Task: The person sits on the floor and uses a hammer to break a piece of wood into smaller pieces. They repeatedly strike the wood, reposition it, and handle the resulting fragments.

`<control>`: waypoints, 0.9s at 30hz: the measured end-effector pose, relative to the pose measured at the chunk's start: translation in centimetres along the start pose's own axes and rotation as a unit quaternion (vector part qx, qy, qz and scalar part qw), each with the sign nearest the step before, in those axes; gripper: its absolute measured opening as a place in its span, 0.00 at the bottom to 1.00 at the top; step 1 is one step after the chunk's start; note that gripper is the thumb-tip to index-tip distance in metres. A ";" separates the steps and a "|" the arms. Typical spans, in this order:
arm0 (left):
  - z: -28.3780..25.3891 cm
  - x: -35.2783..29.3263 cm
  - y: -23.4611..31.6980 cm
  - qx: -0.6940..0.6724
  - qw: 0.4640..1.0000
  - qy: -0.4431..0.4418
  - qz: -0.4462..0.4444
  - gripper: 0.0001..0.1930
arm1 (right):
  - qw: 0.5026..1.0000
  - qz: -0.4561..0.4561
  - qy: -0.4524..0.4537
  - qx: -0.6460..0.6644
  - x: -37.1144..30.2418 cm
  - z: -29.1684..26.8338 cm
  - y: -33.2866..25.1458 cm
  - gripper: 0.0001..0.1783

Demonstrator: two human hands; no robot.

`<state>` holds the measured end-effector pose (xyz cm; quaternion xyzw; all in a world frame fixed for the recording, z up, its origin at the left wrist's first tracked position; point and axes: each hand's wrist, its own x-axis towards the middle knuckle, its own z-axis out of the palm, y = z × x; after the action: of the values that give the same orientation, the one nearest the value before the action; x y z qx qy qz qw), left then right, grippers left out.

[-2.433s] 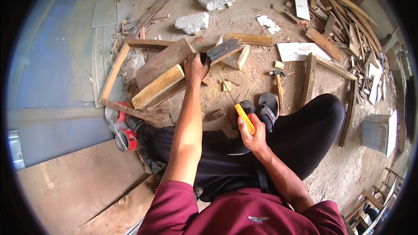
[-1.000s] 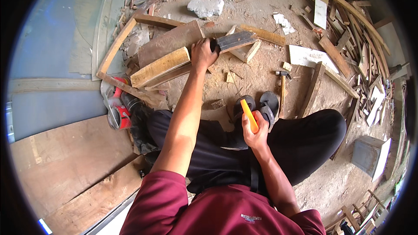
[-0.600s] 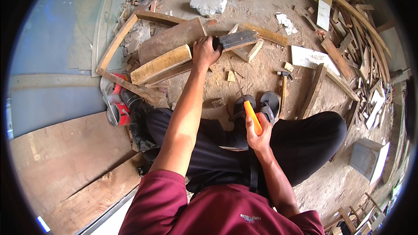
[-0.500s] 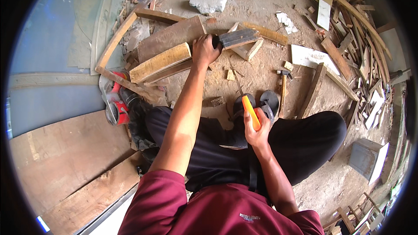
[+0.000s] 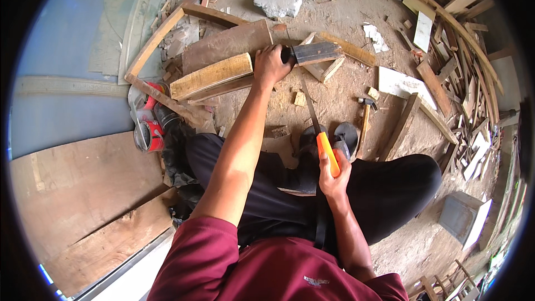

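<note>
My left hand (image 5: 271,66) is closed around a dark wooden board (image 5: 319,52), beside a pale yellowish wood block (image 5: 213,76). In my right hand (image 5: 335,177) is the orange handle of a handsaw (image 5: 327,153). Its narrow blade runs up and away, meeting the dark board just right of my left fingers. Whether the teeth have cut into the wood cannot be made out. Under the board's right part lie more wood pieces (image 5: 326,71), and a small wood offcut (image 5: 300,98) rests on the ground left of the blade.
A hammer (image 5: 365,112) lies right of my sandalled feet. A wide brown board (image 5: 223,47) and a bent wooden frame (image 5: 153,44) are at the far left. Red cans (image 5: 149,135) stand beside my left knee. Scrap wood (image 5: 473,72) piles up at the right, concrete chunks (image 5: 277,4) at the back.
The saw and my right hand have come slightly back toward me. More of the blade shows now, including a thin stretch beyond the board. My left hand keeps its hold; the whole view has shifted a little.
</note>
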<state>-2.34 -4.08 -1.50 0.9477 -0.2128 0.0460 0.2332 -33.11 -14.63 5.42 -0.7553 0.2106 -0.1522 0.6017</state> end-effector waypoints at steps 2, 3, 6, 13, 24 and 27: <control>0.1 -0.3 0.0 -0.011 1.000 0.006 0.004 0.23 | 1.000 -0.004 -0.001 -0.007 0.6 0.6 -0.4 0.16; 0.0 0.0 0.0 -0.014 1.000 0.012 0.010 0.23 | 1.000 0.005 0.000 -0.002 1.1 0.9 -0.7 0.15; 0.3 -0.4 -0.4 -0.012 1.000 0.018 0.017 0.23 | 1.000 0.017 -0.012 -0.007 -0.1 0.3 0.4 0.16; 0.4 -0.1 -0.3 -0.002 0.999 0.025 0.023 0.23 | 1.000 -0.009 0.001 -0.027 1.0 1.0 -1.1 0.16; 0.7 -0.5 -0.7 0.002 0.999 0.029 0.021 0.21 | 0.999 0.006 -0.013 -0.030 -0.5 0.2 0.6 0.16; 0.7 0.0 -0.3 0.003 1.000 0.027 0.010 0.21 | 1.000 -0.001 0.003 -0.010 -0.6 -0.3 -0.1 0.16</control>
<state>-2.19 -4.13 -2.25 0.9447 -0.2154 0.0749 0.2356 -33.74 -14.55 5.60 -0.7611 0.2130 -0.1533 0.5931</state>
